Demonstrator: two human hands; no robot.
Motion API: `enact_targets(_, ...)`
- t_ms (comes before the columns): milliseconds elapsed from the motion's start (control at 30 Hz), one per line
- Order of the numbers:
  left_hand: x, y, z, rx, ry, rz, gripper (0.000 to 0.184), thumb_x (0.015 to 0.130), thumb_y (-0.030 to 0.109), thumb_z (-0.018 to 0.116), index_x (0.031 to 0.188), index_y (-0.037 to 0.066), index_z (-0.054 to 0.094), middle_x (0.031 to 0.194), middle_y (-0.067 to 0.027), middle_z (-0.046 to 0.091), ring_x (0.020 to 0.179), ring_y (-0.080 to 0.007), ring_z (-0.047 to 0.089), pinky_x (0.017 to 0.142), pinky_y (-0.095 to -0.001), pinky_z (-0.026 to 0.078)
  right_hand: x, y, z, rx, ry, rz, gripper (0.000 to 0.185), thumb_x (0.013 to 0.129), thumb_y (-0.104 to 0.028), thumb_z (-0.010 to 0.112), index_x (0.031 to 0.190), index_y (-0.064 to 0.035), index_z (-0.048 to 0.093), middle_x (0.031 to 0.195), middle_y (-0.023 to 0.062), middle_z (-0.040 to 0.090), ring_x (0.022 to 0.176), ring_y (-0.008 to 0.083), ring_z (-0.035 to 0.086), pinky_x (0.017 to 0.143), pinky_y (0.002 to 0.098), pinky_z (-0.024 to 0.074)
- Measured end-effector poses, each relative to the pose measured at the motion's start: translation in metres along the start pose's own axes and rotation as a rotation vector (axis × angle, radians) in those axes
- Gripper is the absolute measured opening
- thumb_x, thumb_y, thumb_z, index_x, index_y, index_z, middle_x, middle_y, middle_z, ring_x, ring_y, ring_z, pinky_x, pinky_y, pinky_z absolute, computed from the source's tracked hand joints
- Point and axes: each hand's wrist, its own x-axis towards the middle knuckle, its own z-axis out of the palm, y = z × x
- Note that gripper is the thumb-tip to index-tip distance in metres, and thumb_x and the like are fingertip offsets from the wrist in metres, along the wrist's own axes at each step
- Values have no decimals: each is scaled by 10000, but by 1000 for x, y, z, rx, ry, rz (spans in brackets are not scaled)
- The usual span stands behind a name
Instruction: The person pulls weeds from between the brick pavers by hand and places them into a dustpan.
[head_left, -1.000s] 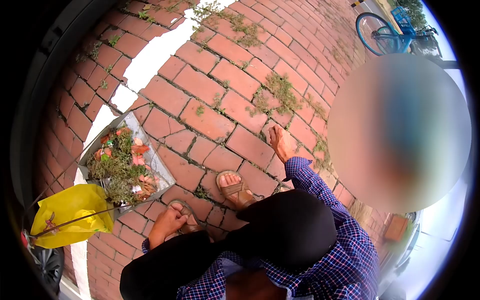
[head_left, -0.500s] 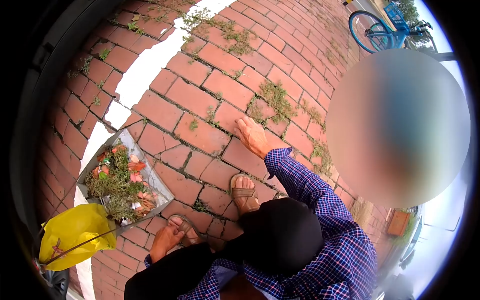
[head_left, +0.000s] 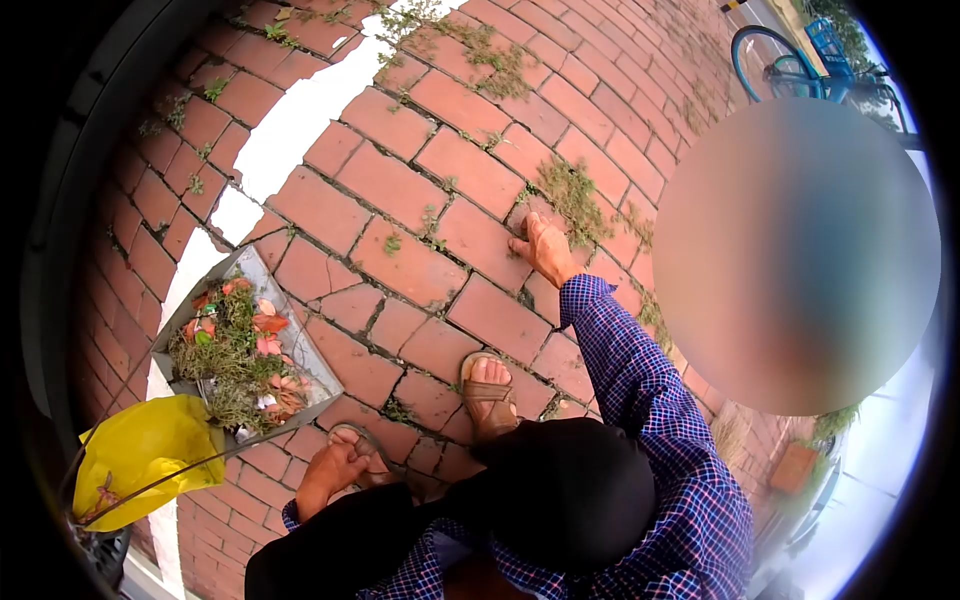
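Observation:
My right hand (head_left: pixel 547 250) reaches out low over the red bricks, at the near edge of a clump of weeds (head_left: pixel 573 198) growing in the joints. Its thumb stands apart from the bent fingers, and nothing shows in its grasp. My left hand (head_left: pixel 332 472) is down by my sandalled left foot (head_left: pixel 362 450), fingers curled in; what they may hold is hidden. To its upper left lies a metal dustpan (head_left: pixel 322 375) heaped with pulled weeds (head_left: pixel 235 355) and red and orange leaves (head_left: pixel 270 323).
A yellow plastic bag (head_left: pixel 150 460) sits beside the dustpan, with a thin rod across it. A white painted line (head_left: pixel 290 135) crosses the paving. More weeds (head_left: pixel 500 68) grow farther up. A blue bicycle (head_left: pixel 790 75) stands at upper right, above a large blurred patch.
My right hand has moved right and slightly up to the weed clump, its thumb now apart from the fingers. My left hand has hardly moved. The view has shifted slightly.

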Motion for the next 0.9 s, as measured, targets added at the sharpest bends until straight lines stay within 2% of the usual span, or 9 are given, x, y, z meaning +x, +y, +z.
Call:
enact_targets(167,-3,3,-1,-31,31,-4,387,867,391,709,824,6,713,851,-208,717,852,-386,699,776,-474,542,15,1,3,74,-150,162,324,831,-238,777,973,20,642,899,275,692,877,452,668,781,506,534)
enact_targets(233,-3,3,-1,-52,37,-17,368,856,378,694,809,14,713,863,-211,717,867,-391,698,782,-482,539,20,-8,-4,-4,-299,206,334,836,-271,764,1004,7,683,942,278,708,946,436,684,814,493,544)
enact_targets(367,-6,5,-2,-59,56,2,403,869,394,733,830,-7,731,836,-211,722,838,-379,707,771,-456,551,22,-25,-10,-143,-278,190,375,847,-326,750,1047,-11,713,1012,262,722,1003,414,695,858,485,550)
enact_targets(467,-4,0,0,-69,55,-9,391,865,391,703,828,3,737,840,-211,719,844,-389,703,782,-469,546,27,-21,-9,-200,-328,177,369,877,-341,720,1050,-15,717,1042,235,729,1021,392,699,892,477,549)
enact_targets(533,-2,-3,2,-87,58,-7,383,860,387,679,818,10,734,842,-214,714,847,-397,698,791,-482,540,29,-16,-11,-241,-346,106,249,892,-292,694,1029,-84,708,1034,149,740,1014,342,703,865,467,553)
enact_targets(567,-2,-5,3,-76,54,-5,397,865,398,678,821,8,739,846,-217,715,854,-397,697,794,-483,541,30,-16,-9,-244,-347,101,249,892,-292,694,1029,-84,708,1034,149,740,1014,342,703,865,467,553)
enact_targets(800,-2,-1,-2,-51,22,-6,474,890,451,681,802,-11,740,875,-235,710,888,-394,694,809,-476,543,40,-14,4,-348,-351,97,214,971,-175,541,1052,-60,702,1066,172,740,997,349,711,861,463,557)
enact_targets(867,-1,0,-4,-58,21,-4,480,891,456,681,795,-11,738,875,-234,709,887,-393,694,809,-476,543,42,-35,-19,-395,-513,35,327,1034,-132,392,1199,55,603,1079,222,732,1021,371,712,887,455,566)
enact_targets(900,-1,0,-4,-70,6,-10,487,892,460,681,788,-12,735,874,-233,708,887,-393,694,809,-476,543,44,-39,-22,-394,-503,35,327,1034,-132,392,1199,55,603,1079,222,732,1021,371,712,887,455,566)
